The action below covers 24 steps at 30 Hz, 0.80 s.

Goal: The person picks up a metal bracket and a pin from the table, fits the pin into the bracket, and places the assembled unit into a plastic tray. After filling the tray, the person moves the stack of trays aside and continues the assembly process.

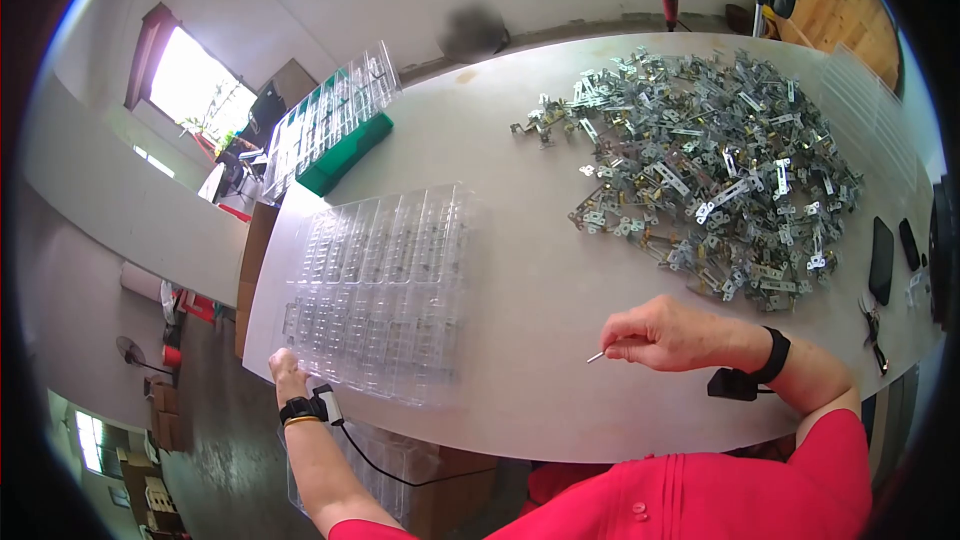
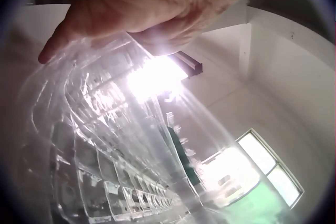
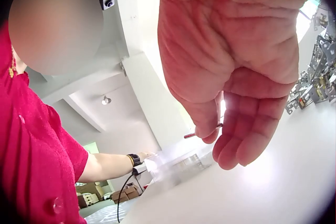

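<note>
A clear plastic tray (image 1: 385, 280) with many compartments, small metal pieces showing in them, lies on the left of the table. The left hand (image 1: 289, 372) grips the tray's near left corner; in the left wrist view that hand (image 2: 142, 8) lies over the edge of the clear tray (image 2: 105, 166). The right hand (image 1: 655, 335) pinches a thin metal rod (image 1: 595, 357) above the table, right of the tray. In the right wrist view the right hand (image 3: 231, 66) has the rod (image 3: 190, 136) between thumb and fingers.
A large heap of metal brackets (image 1: 720, 160) covers the right rear of the table (image 1: 520, 240). A green-edged compartment box (image 1: 345, 153) stands at the back left. Pliers (image 1: 874, 335) and a black phone-like object (image 1: 881, 260) lie at the right edge. Boxes sit under the table.
</note>
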Each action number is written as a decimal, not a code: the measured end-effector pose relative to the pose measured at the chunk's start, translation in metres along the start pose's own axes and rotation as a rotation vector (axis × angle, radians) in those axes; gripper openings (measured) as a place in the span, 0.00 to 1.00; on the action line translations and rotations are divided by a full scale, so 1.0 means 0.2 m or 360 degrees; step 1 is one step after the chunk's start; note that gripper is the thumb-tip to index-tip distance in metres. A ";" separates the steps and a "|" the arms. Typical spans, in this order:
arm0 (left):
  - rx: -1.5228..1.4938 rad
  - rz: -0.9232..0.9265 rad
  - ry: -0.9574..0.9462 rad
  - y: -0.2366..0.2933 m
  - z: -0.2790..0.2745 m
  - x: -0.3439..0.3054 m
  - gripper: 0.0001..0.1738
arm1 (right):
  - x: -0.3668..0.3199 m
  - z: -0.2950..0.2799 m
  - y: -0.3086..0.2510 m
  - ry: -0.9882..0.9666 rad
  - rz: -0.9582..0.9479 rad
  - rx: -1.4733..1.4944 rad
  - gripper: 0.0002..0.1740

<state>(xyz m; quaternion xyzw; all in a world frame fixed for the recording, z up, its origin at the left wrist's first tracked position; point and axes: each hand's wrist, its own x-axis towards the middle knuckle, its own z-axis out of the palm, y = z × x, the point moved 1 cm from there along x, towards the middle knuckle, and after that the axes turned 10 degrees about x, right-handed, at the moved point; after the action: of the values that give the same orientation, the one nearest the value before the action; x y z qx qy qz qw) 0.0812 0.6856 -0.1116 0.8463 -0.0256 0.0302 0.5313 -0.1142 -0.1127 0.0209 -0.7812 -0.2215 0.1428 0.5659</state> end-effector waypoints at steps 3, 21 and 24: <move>-0.0150 -0.0048 0.0008 0.10 0.04 -0.02 0.09 | -0.02 -0.03 -0.01 0.0056 0.0018 -0.0003 0.06; 0.0341 -0.0055 0.1005 1.64 0.71 -0.20 0.24 | -0.37 -0.49 -0.02 0.1064 0.0228 0.0481 0.08; 0.0374 0.0430 0.0422 2.16 1.35 -0.46 0.25 | -0.37 -0.55 0.03 0.1120 0.0173 0.0561 0.09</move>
<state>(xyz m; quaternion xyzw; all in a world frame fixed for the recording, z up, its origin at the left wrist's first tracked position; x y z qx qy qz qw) -0.0361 0.2548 0.1524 0.8798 -0.0649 0.2149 0.4190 -0.1239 -0.2422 0.0492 -0.6838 0.0557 -0.0680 0.7243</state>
